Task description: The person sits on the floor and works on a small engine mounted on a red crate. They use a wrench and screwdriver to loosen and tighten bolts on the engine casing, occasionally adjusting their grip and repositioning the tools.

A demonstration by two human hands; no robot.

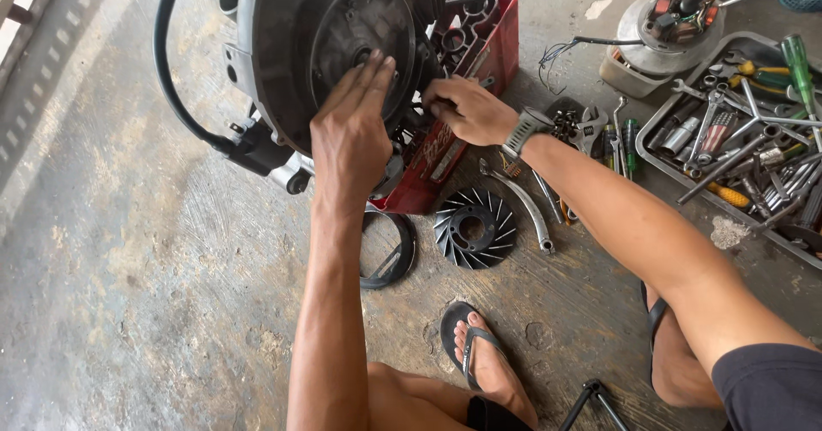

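One engine, dark grey with a round flywheel housing, rests on one red crate on the concrete floor, with two hands at it: the left hand lies flat and open on the housing, while the grip of the right hand pinches at the engine's edge, on what cannot be told. Beside the crate lie one black fan wheel, one black ring, one curved metal lever and one grey tool tray

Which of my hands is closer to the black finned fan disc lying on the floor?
Right. The right hand sits above the fan disc by the red crate; the left hand lies flat on the engine, farther left.
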